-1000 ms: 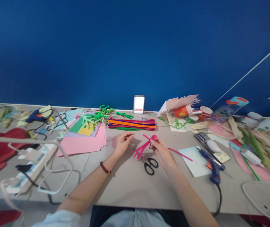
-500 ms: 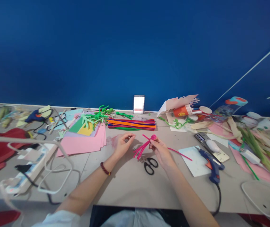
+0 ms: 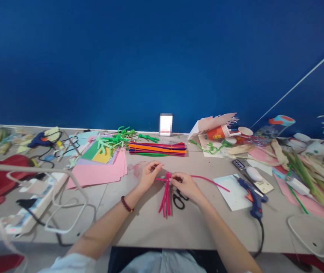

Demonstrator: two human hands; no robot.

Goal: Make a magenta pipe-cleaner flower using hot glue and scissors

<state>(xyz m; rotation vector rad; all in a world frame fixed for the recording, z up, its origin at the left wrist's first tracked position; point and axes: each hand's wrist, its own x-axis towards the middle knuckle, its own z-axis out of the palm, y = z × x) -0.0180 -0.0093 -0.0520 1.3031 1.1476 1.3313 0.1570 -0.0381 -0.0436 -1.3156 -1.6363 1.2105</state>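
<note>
My right hand [image 3: 185,185] pinches the coiled top of a bundle of pink pipe cleaners [image 3: 166,194], whose loose ends hang down toward me. One long pink strand [image 3: 210,180] runs off to the right across the table. My left hand [image 3: 149,173], with a dark bead bracelet on its wrist, has its fingers curled and pinches the short pink end at the left of the coil. Black scissors [image 3: 178,201] lie on the grey table [image 3: 156,223] just under my right hand.
A stack of coloured pipe cleaners [image 3: 157,149] lies behind my hands, with green twisted ones [image 3: 116,140] and coloured paper sheets [image 3: 99,167] to the left. A blue glue gun [image 3: 251,195] rests right, on white paper. A power strip with cables [image 3: 36,201] lies left. Cups and husks crowd the far right.
My right hand has moved left toward my left hand and turned the pink bundle, so its ends now hang down. My left hand now pinches the bundle's short end.
</note>
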